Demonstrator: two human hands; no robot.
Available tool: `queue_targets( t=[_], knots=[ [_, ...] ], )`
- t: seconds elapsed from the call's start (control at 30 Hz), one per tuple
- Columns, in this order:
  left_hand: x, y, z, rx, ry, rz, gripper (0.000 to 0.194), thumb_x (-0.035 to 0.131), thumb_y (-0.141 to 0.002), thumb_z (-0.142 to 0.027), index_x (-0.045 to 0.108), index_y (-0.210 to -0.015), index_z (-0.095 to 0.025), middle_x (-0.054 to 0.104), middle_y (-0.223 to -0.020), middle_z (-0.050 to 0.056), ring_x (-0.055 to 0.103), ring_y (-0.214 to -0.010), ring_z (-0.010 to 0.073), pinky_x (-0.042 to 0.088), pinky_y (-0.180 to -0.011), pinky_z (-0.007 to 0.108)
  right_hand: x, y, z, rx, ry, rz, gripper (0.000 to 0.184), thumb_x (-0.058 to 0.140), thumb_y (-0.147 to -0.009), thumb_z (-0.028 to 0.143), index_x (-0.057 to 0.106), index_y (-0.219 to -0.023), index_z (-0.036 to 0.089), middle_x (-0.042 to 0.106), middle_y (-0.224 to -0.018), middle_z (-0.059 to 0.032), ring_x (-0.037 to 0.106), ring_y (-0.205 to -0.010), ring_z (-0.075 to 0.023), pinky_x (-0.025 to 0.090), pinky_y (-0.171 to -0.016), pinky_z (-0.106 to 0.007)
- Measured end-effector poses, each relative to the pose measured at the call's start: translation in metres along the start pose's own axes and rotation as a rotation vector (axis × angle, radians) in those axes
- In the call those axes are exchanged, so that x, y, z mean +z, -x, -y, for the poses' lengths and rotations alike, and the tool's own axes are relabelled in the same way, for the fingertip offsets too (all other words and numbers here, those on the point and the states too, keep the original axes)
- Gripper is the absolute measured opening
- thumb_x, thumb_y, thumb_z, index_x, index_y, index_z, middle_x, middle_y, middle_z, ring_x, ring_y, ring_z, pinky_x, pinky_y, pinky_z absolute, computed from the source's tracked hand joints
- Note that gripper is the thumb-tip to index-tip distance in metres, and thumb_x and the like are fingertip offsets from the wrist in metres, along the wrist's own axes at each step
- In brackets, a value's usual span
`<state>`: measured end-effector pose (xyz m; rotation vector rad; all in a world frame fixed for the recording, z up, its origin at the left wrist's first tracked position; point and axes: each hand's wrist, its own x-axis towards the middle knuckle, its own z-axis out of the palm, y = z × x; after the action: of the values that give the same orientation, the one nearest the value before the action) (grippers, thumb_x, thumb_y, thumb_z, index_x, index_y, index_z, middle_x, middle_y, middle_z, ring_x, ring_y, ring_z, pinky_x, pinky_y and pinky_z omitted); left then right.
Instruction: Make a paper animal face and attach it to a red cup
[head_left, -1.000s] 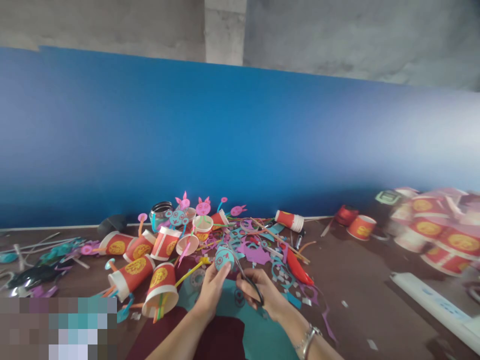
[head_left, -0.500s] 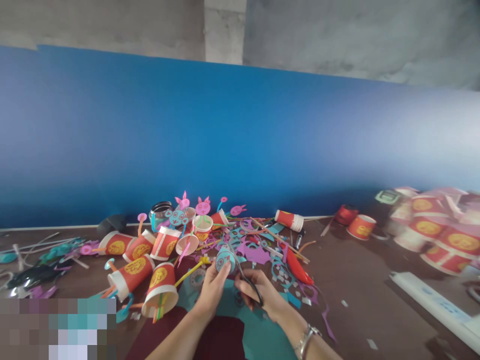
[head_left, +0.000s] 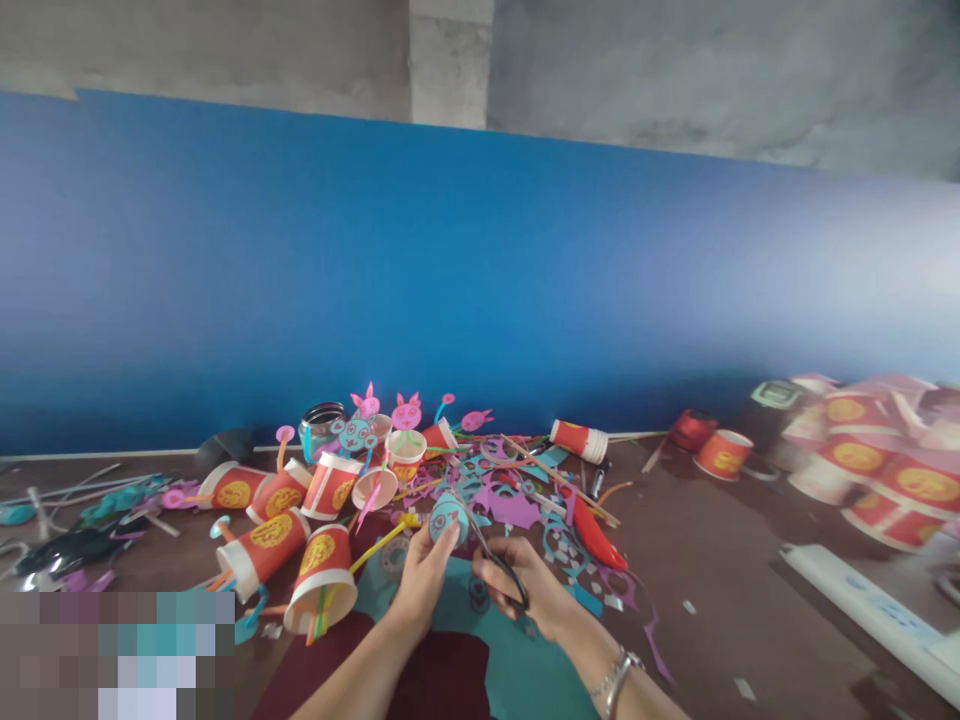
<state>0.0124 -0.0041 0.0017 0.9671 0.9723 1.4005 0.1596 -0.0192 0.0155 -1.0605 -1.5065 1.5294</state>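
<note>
Fingers of our left hand [head_left: 422, 580] pinch a drawn-on turquoise paper disc [head_left: 448, 517] above the bench [head_left: 712, 570]; our right hand [head_left: 531, 583] grips black-handled scissors [head_left: 511, 575] that slant forward and leftward to the disc's right edge.

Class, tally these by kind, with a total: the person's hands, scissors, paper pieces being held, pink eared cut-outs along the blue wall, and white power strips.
Left hand and right hand: 2
Scissors: 1
Held turquoise paper piece: 1
Pink eared cut-outs: 3
White power strip: 1
Total: 8
</note>
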Motion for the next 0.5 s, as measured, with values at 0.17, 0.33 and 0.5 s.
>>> queue_targets(
  t=[0.17, 0.33, 0.5],
  knots=[
    [-0.0006, 0.0001, 0.0007, 0.015, 0.012, 0.002, 0.030, 0.068, -0.068, -0.045, 0.068, -0.073, -0.015, 0.065, -0.069, 0.001, 0.055, -0.068, 0.0155, 0.042, -0.067, 0.025, 0.0026, 0.0010, 0.0040, 0.040, 0.012, -0.013, 0.041, 0.062, -0.070, 0.054, 0.053, -0.069, 0.015, 0.041, -0.039, 0.0089, 0.033, -0.030, -0.0032, 0.024, -0.032, -0.016],
    [-0.0005, 0.0014, -0.0005, -0.002, 0.028, 0.044, 0.032, 0.069, -0.067, -0.045, 0.068, -0.080, -0.015, 0.066, -0.076, 0.003, 0.057, -0.071, 0.0163, 0.043, -0.072, 0.026, 0.0020, 0.0020, 0.0046, 0.037, 0.040, -0.008, 0.040, 0.061, -0.071, 0.053, 0.053, -0.067, 0.014, 0.047, -0.042, 0.0062, 0.037, -0.032, -0.0039, 0.025, -0.032, -0.015],
    [-0.0018, 0.0008, 0.0007, 0.004, 0.004, 0.040, 0.033, 0.069, -0.067, -0.045, 0.069, -0.083, -0.016, 0.067, -0.078, 0.004, 0.058, -0.073, 0.0178, 0.044, -0.074, 0.027, -0.0028, 0.0006, -0.0029, 0.029, 0.021, 0.012, 0.038, 0.060, -0.074, 0.050, 0.053, -0.065, 0.014, 0.044, -0.040, 0.0076, 0.035, -0.031, -0.0030, 0.025, -0.033, -0.015]
  ],
)
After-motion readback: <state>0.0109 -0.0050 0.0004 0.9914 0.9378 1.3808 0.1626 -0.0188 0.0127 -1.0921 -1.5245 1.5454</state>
